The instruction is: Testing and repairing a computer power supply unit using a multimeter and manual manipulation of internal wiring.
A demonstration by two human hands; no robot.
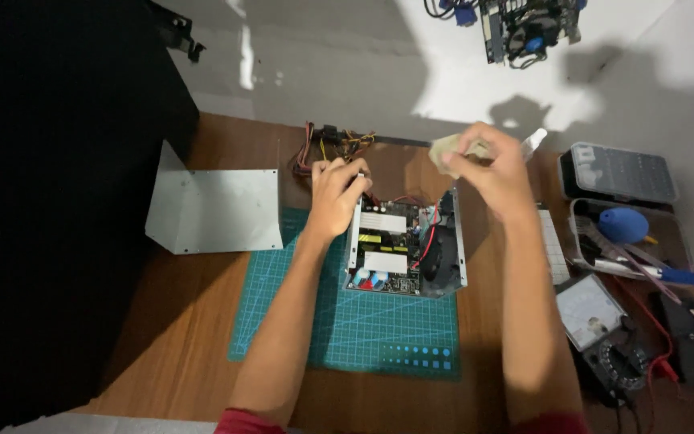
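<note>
An opened power supply unit (402, 249) sits on a green cutting mat (363, 329), its circuit board, heat sinks and black fan showing. My left hand (336, 195) grips the unit's far left corner, where the bundle of coloured cables (339, 146) comes out. My right hand (487, 165) is raised above the unit's far right side and is closed on a crumpled pale cloth (448, 149).
The unit's grey metal cover (214, 210) lies to the left on the wooden table (186, 321). At right stand a clear parts box (620, 173), a tray with a blue air blower (623, 226) and screwdriver, and an analogue multimeter (596, 313). A circuit board (528, 28) hangs at the top.
</note>
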